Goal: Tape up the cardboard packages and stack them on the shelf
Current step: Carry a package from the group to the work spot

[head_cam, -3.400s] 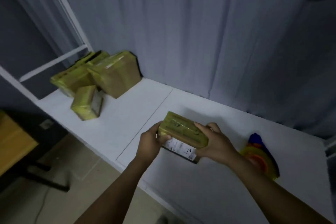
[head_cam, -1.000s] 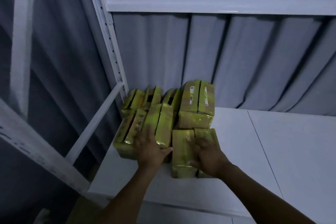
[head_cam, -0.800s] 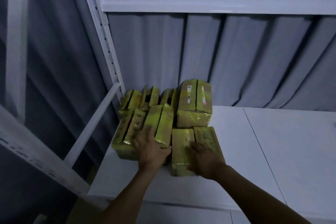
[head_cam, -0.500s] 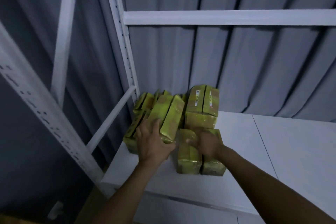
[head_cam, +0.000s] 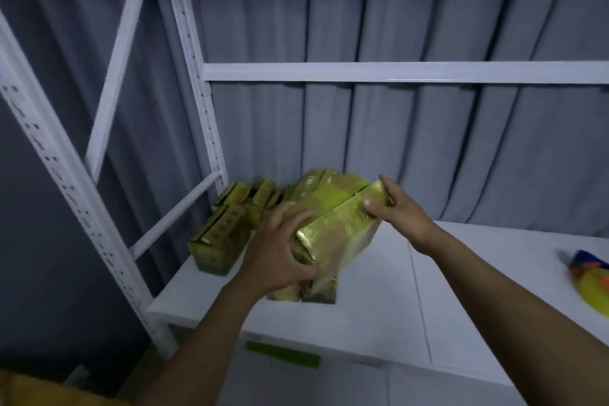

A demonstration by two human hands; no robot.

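Observation:
Several yellow taped cardboard packages (head_cam: 224,234) are grouped at the left end of the white shelf (head_cam: 379,313). One taped package (head_cam: 342,221) is lifted and tilted above two packages (head_cam: 316,290) standing at the front. My left hand (head_cam: 280,254) grips its near lower end. My right hand (head_cam: 395,207) holds its far upper end with thumb and fingers. The picture is blurred by motion.
White shelf uprights (head_cam: 66,174) and a diagonal brace (head_cam: 174,214) stand at the left. A horizontal rail (head_cam: 395,72) crosses above, before a grey curtain. A yellow, orange and blue tape dispenser (head_cam: 590,280) lies at the shelf's right edge. A green label (head_cam: 283,354) marks the front edge.
Both hands were pressing on packages in the group; now they hold one package lifted and tilted above the front ones. The view has shifted right, showing the dispenser.

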